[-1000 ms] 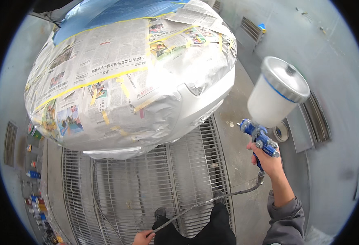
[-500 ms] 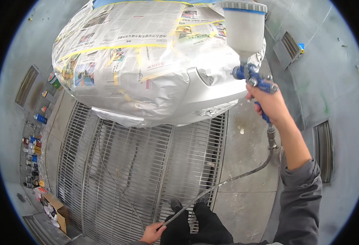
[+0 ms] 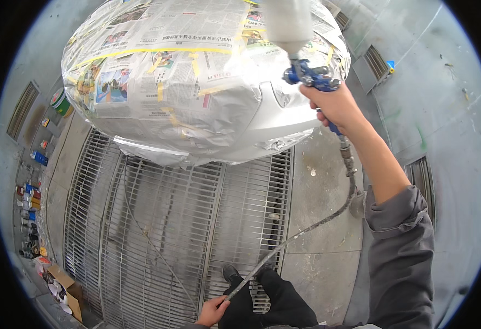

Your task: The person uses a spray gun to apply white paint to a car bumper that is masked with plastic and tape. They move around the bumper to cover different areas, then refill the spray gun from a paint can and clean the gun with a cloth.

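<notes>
My right hand is wrapped round the handle of a blue spray gun, with a whitish paint cup on top. The gun is held over the silver-white bumper corner of a car, its front end pointing left. Newspaper sheets and yellow tape cover much of the car. From the handle's base an air hose curves down and left to my left hand, which grips it near my thighs.
Metal floor grating lies under my feet, with concrete beside it. Paint cans and bottles line the left wall, near an open cardboard box. A grey wall with vents stands at the right. The hose also trails across the grating.
My right hand and the spray gun have moved left and upward in the picture. The view has shifted slightly too. My left hand still holds the hose, now a little farther right.
</notes>
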`<action>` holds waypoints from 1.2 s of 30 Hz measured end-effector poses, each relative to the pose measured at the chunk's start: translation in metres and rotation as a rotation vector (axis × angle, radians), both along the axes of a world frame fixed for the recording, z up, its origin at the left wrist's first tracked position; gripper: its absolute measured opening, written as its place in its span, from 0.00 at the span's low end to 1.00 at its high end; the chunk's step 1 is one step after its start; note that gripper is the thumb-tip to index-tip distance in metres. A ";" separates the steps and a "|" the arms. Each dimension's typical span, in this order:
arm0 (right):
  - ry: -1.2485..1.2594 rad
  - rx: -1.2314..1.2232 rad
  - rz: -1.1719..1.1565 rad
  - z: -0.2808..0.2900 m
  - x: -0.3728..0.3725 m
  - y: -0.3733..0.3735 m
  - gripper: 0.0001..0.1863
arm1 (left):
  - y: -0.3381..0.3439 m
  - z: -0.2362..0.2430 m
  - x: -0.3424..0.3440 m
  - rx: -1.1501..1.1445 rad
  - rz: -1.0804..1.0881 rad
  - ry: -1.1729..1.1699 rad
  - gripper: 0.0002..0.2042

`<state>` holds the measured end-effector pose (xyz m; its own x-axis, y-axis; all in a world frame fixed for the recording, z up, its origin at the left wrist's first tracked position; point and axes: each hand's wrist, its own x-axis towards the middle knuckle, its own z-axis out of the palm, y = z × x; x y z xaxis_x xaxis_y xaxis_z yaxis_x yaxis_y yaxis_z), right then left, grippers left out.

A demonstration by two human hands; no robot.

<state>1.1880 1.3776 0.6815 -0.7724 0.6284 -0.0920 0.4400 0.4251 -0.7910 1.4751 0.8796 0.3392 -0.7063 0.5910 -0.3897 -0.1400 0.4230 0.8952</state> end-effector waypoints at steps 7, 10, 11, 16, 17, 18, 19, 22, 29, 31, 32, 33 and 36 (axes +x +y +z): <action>0.037 -0.301 0.217 0.005 -0.002 -0.033 0.16 | -0.019 0.006 0.003 -0.012 -0.049 -0.040 0.13; 0.056 -0.204 0.076 -0.012 0.012 0.000 0.16 | -0.013 0.009 0.002 -0.004 -0.054 -0.006 0.13; 0.079 -0.159 0.029 -0.016 0.018 0.008 0.16 | -0.009 0.010 0.004 0.000 -0.036 0.019 0.13; 0.208 0.208 -0.246 -0.047 0.054 0.041 0.16 | 0.017 0.027 -0.004 -0.092 -0.033 -0.065 0.15; 0.245 0.203 -0.225 -0.062 0.055 0.041 0.16 | 0.020 0.020 0.001 -0.081 -0.010 0.003 0.15; 0.281 0.204 -0.213 -0.077 0.058 0.042 0.16 | 0.024 0.015 0.003 -0.066 0.002 0.071 0.16; 0.316 0.201 -0.198 -0.088 0.060 0.037 0.16 | 0.027 0.015 0.005 -0.066 0.003 0.069 0.15; 0.315 -0.050 -0.018 -0.114 0.052 -0.011 0.16 | 0.036 0.013 0.015 -0.100 0.002 0.102 0.14; 0.101 -0.366 0.381 -0.126 0.040 -0.038 0.19 | 0.053 0.010 0.039 -0.182 -0.037 0.180 0.14; 0.186 -0.454 0.295 -0.136 0.042 -0.017 0.18 | 0.064 0.018 0.040 -0.221 -0.044 0.166 0.14; 0.217 -0.496 0.208 -0.136 0.045 -0.004 0.17 | 0.071 0.023 0.039 -0.231 -0.048 0.169 0.14; 0.207 -0.537 0.170 -0.138 0.050 0.016 0.15 | 0.078 0.028 0.039 -0.240 -0.057 0.170 0.15; 0.298 -0.592 0.141 -0.148 0.062 0.065 0.13 | 0.098 0.023 0.048 -0.295 -0.093 0.160 0.15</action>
<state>1.2501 1.4428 0.5335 -0.8890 0.4291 -0.1600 0.1391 -0.0799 -0.9871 1.5229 0.9776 0.3619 -0.7210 0.5338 -0.4419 0.0435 0.6712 0.7400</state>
